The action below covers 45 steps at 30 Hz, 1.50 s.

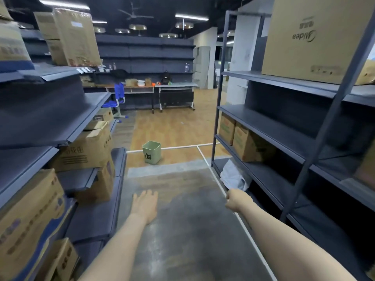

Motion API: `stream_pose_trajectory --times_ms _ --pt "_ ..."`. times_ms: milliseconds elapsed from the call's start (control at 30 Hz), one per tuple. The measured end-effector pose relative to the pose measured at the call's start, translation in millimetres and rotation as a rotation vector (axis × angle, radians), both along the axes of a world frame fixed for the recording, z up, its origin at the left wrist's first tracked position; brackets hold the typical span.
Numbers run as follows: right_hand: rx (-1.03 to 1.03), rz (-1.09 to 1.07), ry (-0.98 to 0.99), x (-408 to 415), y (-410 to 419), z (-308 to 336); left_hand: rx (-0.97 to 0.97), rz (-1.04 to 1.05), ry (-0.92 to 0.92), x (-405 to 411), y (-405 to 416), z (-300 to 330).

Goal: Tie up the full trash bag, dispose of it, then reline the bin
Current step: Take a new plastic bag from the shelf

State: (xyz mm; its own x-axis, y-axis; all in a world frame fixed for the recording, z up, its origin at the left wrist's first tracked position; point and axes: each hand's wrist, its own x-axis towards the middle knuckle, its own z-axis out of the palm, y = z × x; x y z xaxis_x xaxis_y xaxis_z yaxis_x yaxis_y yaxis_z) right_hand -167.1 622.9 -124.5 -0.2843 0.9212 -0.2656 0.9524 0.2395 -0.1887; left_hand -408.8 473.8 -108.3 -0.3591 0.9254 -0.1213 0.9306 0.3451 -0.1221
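Head view, the only one supplied. The green bin (151, 152) stands on the floor at centre frame, just past the end of the aisle and beside a white floor line (205, 157); it is a small square plastic pail with tapering walls, a dark character printed on its near face, and no bag visible at its rim. No full trash bag shows anywhere in frame. Judgement: tying and disposal appear complete, and relining remains outstanding. A crumpled white plastic bag (235, 175) lies on the bottom tier of the dark metal shelving (284, 126) at right of centre; it looks thin and soft, and may be liner stock, though this cannot be confirmed. The left hand (145, 203) is extended low at lower centre, palm down, fingers straight and together, holding nothing. The right hand (236, 200), at lower right of centre, sits just below the white bag; its fingers appear curled, but whether they grip anything cannot be told. Corrugated cardboard boxes (87, 147) fill the blue-grey shelves at left. The floor is worn grey concrete in the aisle and wood-pattern beyond.
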Motion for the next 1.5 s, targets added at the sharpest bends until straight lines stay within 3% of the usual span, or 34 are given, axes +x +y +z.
stream_pose_trajectory --times_ms 167,500,1033,1500 --pt "-0.122 0.054 -0.157 -21.0 73.8 20.7 0.008 -0.044 0.061 -26.5 75.0 11.5" --pt "0.029 0.11 0.019 -54.7 250.4 71.0 0.188 -0.05 0.08 -47.7 273.1 69.8" --pt "-0.147 0.019 -0.12 -2.8 383.3 5.9 0.031 -0.186 0.126 -14.0 449.6 12.5" --pt "-0.234 -0.047 -0.111 -54.5 585.4 -49.5 -0.047 -0.226 0.081 -63.1 673.8 -36.5"
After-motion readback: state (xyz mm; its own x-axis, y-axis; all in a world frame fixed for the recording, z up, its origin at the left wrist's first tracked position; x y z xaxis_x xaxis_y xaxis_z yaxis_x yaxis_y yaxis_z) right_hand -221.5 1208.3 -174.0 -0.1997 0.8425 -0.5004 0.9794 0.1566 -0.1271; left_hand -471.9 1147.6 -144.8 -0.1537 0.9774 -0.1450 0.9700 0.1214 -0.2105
